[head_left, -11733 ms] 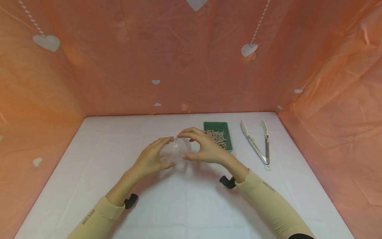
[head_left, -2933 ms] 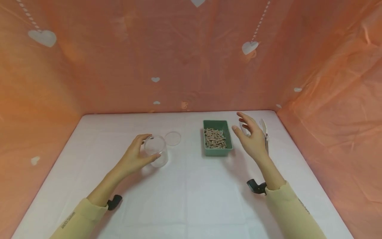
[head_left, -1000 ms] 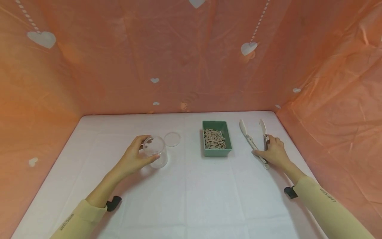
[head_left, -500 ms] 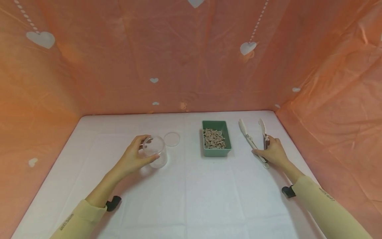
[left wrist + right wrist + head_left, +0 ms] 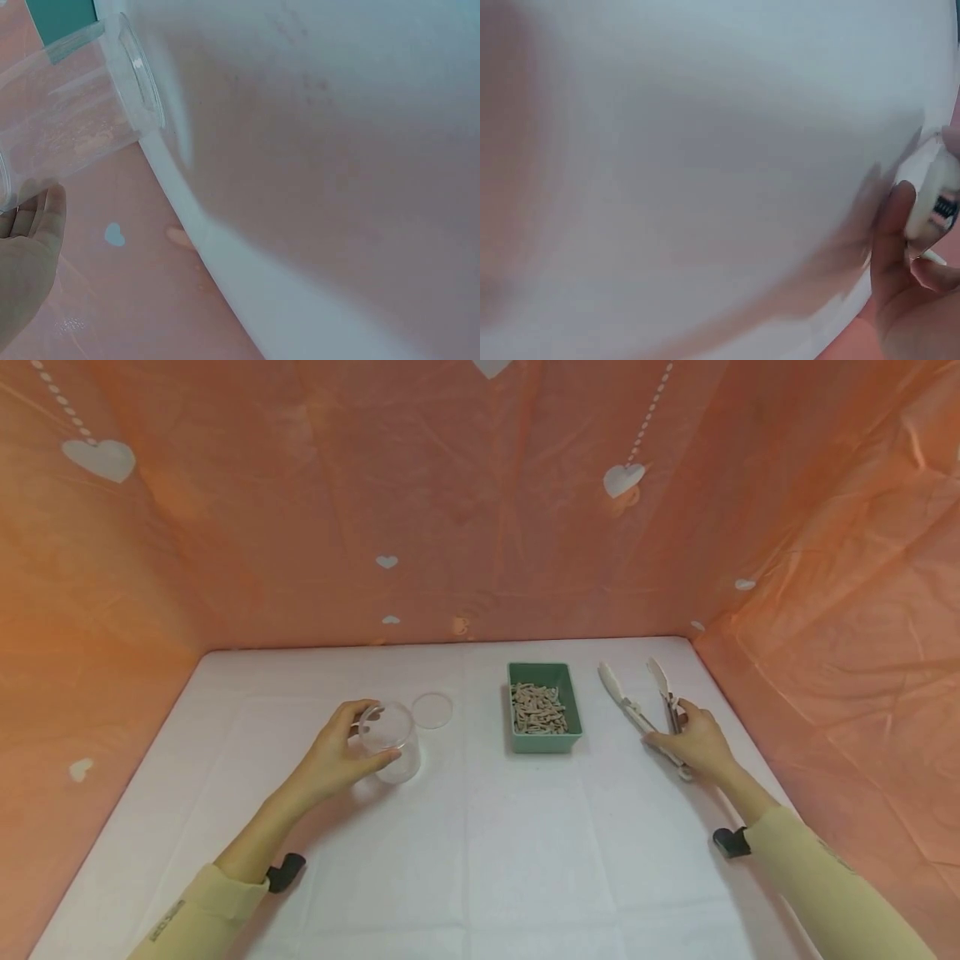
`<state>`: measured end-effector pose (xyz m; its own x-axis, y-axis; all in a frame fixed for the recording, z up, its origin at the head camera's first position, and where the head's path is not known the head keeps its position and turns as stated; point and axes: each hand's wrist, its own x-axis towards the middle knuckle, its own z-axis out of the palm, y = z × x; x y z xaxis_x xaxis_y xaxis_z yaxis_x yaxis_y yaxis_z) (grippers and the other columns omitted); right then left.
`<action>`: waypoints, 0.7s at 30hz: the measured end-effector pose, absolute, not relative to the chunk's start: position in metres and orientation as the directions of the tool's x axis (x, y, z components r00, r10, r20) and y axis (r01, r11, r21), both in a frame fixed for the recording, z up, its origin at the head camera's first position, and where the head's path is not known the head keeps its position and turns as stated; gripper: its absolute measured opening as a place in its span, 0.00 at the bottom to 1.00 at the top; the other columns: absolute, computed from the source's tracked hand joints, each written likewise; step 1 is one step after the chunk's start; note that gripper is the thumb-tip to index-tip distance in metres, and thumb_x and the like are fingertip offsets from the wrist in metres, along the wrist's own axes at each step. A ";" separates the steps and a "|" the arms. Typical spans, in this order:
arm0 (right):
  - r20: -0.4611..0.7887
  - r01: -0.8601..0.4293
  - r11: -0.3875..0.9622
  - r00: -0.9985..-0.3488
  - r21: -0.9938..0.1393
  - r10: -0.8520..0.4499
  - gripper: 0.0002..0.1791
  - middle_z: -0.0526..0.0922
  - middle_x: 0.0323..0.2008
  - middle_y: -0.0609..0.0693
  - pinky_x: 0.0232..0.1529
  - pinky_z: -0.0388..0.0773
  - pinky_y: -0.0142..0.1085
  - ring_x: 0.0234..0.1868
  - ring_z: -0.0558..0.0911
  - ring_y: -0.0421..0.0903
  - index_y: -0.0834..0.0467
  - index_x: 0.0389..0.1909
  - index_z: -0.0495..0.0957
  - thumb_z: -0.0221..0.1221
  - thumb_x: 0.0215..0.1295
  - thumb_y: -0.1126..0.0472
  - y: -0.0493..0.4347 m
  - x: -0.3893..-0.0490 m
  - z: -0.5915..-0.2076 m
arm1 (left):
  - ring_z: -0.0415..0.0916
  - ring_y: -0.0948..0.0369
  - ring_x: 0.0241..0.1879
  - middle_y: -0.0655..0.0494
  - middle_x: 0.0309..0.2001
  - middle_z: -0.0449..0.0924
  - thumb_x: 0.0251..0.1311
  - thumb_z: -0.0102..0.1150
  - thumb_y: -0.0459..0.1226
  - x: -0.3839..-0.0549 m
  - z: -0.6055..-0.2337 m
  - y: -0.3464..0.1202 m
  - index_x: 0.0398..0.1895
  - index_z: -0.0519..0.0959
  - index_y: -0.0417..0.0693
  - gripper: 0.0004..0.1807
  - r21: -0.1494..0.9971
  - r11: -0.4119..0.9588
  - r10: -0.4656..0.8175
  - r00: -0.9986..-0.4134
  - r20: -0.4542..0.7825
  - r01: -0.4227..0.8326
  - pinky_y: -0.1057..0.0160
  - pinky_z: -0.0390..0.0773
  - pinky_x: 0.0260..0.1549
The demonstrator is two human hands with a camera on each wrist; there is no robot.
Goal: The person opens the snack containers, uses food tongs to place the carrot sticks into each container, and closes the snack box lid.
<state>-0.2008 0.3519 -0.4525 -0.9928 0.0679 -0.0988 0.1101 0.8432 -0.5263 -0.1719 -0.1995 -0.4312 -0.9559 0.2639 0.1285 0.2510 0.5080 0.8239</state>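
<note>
My left hand [image 5: 336, 753] curls round a clear plastic jar [image 5: 399, 758] standing upright on the white tabletop. Its top is uncovered, and a clear round lid [image 5: 432, 711] lies flat just behind it. In the left wrist view the jar [image 5: 71, 112] looks see-through with nothing inside, fingers against its upper part. Over on the right, my right hand [image 5: 697, 745] grips a pair of tongs [image 5: 633, 715] with thumb and fingers on opposite arms. Their pale tips point away from me and stand apart. The right wrist view shows only part of the tongs [image 5: 930, 202] between thumb and fingers.
Between the hands stands a green rectangular tray [image 5: 545, 743] holding many small brown-grey stick-like pieces [image 5: 538, 710]. Orange cloth with white hearts hangs behind the table [image 5: 465, 860] and along both sides.
Earlier, both hands were at the jar; the lid then came to lie behind it. The right hand moved right and took hold of the tongs, whose arms are now slightly closer and shifted.
</note>
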 end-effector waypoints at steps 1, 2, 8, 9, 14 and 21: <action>-0.099 0.111 0.842 -0.993 -0.528 0.069 0.56 0.67 0.61 0.78 0.64 0.69 0.68 0.59 0.70 0.71 0.78 0.75 0.52 0.71 0.63 0.46 0.352 -0.200 -0.453 | 0.66 0.40 0.68 0.38 0.67 0.68 0.58 0.78 0.40 -0.172 -0.431 -0.200 0.72 0.63 0.38 0.44 0.824 0.509 0.263 -0.956 0.128 0.250 0.38 0.68 0.69; -0.101 0.111 0.841 -0.993 -0.529 0.068 0.55 0.66 0.61 0.79 0.65 0.68 0.68 0.60 0.69 0.72 0.79 0.74 0.52 0.70 0.63 0.47 0.352 -0.200 -0.452 | 0.66 0.40 0.68 0.39 0.67 0.68 0.58 0.78 0.40 -0.172 -0.431 -0.200 0.72 0.63 0.38 0.44 0.823 0.511 0.262 -0.957 0.128 0.250 0.37 0.68 0.69; -0.091 0.127 0.821 -0.992 -0.556 0.092 0.53 0.62 0.64 0.83 0.70 0.62 0.70 0.66 0.64 0.78 0.80 0.75 0.48 0.67 0.65 0.53 0.349 -0.199 -0.455 | 0.65 0.40 0.69 0.38 0.68 0.68 0.58 0.78 0.40 -0.170 -0.432 -0.200 0.73 0.63 0.38 0.44 0.835 0.493 0.261 -0.957 0.124 0.243 0.37 0.67 0.70; -0.089 0.132 0.817 -0.991 -0.561 0.099 0.53 0.62 0.65 0.83 0.70 0.62 0.70 0.67 0.64 0.78 0.80 0.75 0.48 0.67 0.66 0.53 0.348 -0.199 -0.456 | 0.65 0.40 0.70 0.38 0.68 0.68 0.58 0.78 0.40 -0.170 -0.432 -0.200 0.73 0.63 0.37 0.44 0.838 0.490 0.260 -0.958 0.123 0.241 0.37 0.67 0.70; -0.077 0.150 0.808 -0.989 -0.570 0.129 0.53 0.62 0.65 0.83 0.69 0.63 0.70 0.67 0.64 0.78 0.80 0.75 0.48 0.66 0.67 0.49 0.347 -0.200 -0.458 | 0.65 0.38 0.69 0.36 0.70 0.66 0.59 0.78 0.40 -0.169 -0.430 -0.201 0.74 0.62 0.38 0.45 0.846 0.487 0.255 -0.962 0.101 0.218 0.35 0.69 0.68; -0.033 0.138 0.809 -0.989 -0.571 0.145 0.51 0.65 0.62 0.82 0.67 0.65 0.70 0.65 0.67 0.77 0.79 0.74 0.51 0.66 0.68 0.50 0.347 -0.198 -0.462 | 0.67 0.34 0.67 0.35 0.69 0.67 0.57 0.79 0.39 -0.170 -0.433 -0.201 0.73 0.62 0.36 0.46 0.840 0.502 0.256 -0.963 0.083 0.206 0.34 0.73 0.64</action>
<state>-0.1982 0.3475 -0.4618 -0.9889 0.1448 -0.0332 0.1377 0.8090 -0.5715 -0.1700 -0.2015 -0.4329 -0.9632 0.2558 0.0828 0.2056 0.5021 0.8400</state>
